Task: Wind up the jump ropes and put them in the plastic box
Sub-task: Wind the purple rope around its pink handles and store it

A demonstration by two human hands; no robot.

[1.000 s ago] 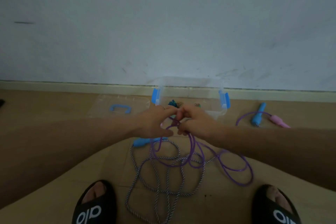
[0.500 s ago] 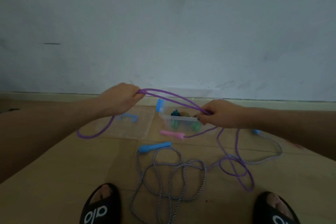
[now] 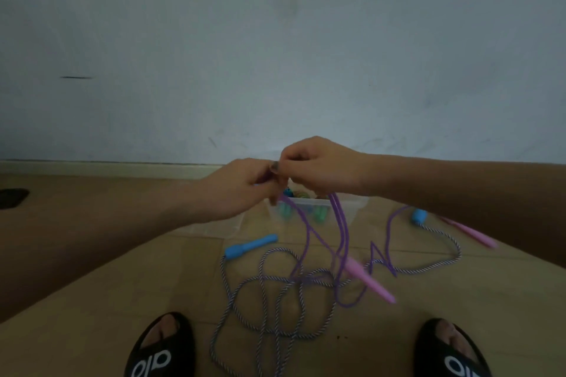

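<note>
My left hand [image 3: 245, 185] and my right hand [image 3: 318, 167] meet in front of me, both pinching folds of the purple jump rope [image 3: 340, 229]. Its loops hang down from my fingers. One pink handle [image 3: 367, 280] dangles below, the other pink handle [image 3: 471, 231] lies on the floor at the right. A striped jump rope [image 3: 275, 291] with a blue handle [image 3: 251, 245] and a second blue handle [image 3: 419, 217] lies tangled on the floor. The clear plastic box [image 3: 352, 210] stands behind my hands, with green and blue items inside.
The box's clear lid [image 3: 223, 223] lies flat left of the box. My two feet in black slides [image 3: 159, 349] [image 3: 450, 352] frame the rope pile. A wall [image 3: 275, 55] with a skirting board stands close behind the box.
My hands were spread apart with the purple rope stretched between them; now they have come together above the box, and the pink handle has swung down toward me.
</note>
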